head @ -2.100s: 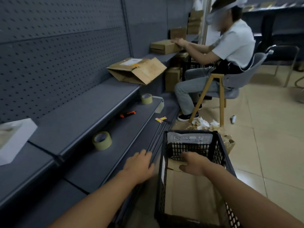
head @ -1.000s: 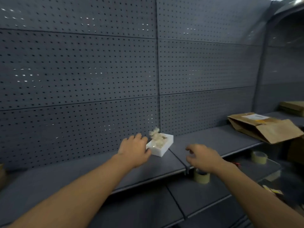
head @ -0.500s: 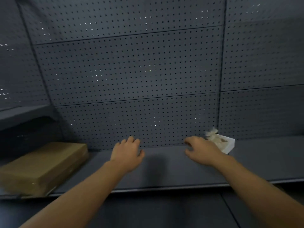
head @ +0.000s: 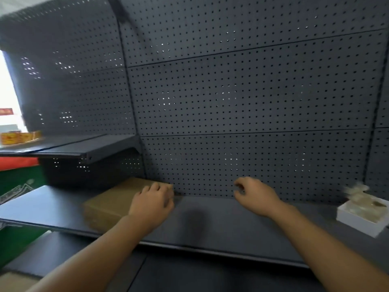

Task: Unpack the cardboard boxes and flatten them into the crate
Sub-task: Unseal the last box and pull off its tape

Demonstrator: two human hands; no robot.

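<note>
Background: a dark grey pegboard wall [head: 242, 98] stood behind a dark shelf [head: 210, 224], with a shorter shelf [head: 69, 147] mounted higher on the left
Cardboard box: a closed brown cardboard box [head: 111, 202] lay flat on the left part of the dark shelf, its far corner close against the pegboard wall
Left hand: the left hand [head: 152, 202] lay palm down over the right end of the cardboard box, fingers loosely bent across its top and right edge; motion blur hid whether they gripped it or only rested there, so I cannot tell
Right hand: the right hand [head: 255, 196] hovered above the bare shelf near the wall, well apart from the cardboard box, fingers loosely curled and holding nothing
White tray: a shallow white tray [head: 362, 218] with pale crumpled stuff inside sat on the shelf at the far right, blurred
Far left: small yellow packets [head: 19, 137] sat on the higher shelf, and a red and green surface [head: 16, 175] showed below it
Crate: not in view
</note>
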